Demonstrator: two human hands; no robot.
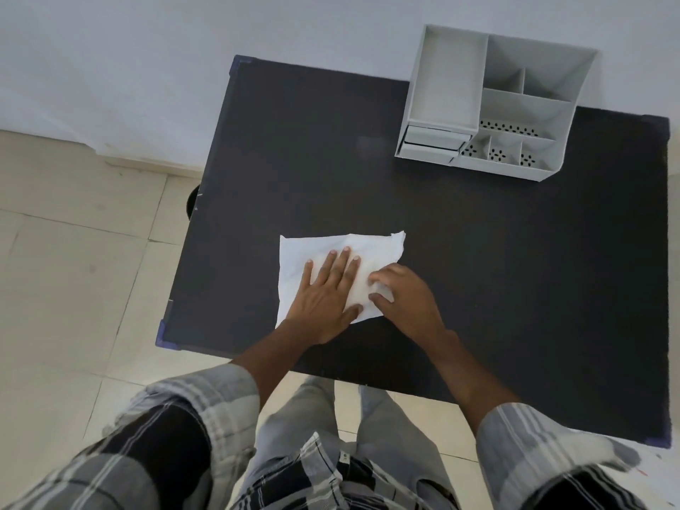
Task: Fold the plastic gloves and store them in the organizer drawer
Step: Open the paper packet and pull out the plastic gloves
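Note:
The white plastic gloves (371, 248) lie as a flat, crinkled sheet on the near left part of the black table (478, 252). My left hand (325, 292) rests flat on them, fingers spread, pressing them down. My right hand (404, 296) is at the sheet's near right corner, with thumb and fingers pinching a bit of the plastic. The grey organizer (493, 104) stands at the far right of the table. Its small drawers (434, 139) are at its lower left front, and they look closed.
The organizer has several open compartments on top, some with perforated bottoms. The table's near edge is close to my legs. Pale floor tiles (73, 288) lie to the left, and a white wall (184, 49) runs behind the table.

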